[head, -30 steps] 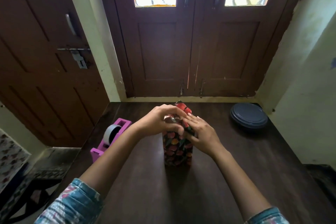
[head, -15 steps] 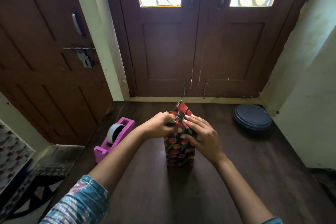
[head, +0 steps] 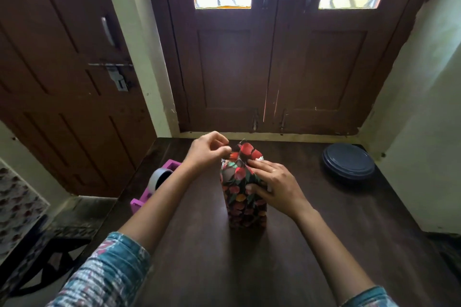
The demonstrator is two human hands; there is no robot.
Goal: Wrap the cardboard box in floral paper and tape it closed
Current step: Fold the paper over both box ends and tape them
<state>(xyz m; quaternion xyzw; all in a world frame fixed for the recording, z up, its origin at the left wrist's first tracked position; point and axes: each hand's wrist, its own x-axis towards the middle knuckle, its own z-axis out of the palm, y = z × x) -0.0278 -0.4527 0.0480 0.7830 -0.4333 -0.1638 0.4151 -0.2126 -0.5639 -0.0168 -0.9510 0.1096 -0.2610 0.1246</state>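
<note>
The box [head: 243, 203] stands upright on the dark wooden table [head: 224, 269], covered in dark paper with red and orange flowers. At its top a pointed paper flap [head: 247, 152] sticks up. My left hand [head: 207, 151] is at the box's upper left and pinches the edge of the paper there between thumb and fingertips. Lying on the box's top right side is my right hand [head: 272, 184], fingers stretched over the folded paper and thumb against the front face. The cardboard itself is hidden under the paper.
A pink tape dispenser [head: 154, 187] with a grey roll sits at the table's left edge, partly behind my left forearm. A round dark blue lid or dish [head: 348, 163] lies at the back right. Wooden doors stand behind the table; a wall is at the right.
My left hand has lifted off the box top and moved up and left, pinching the paper edge. The top flap now stands freer. My right hand stays pressed on the box.
</note>
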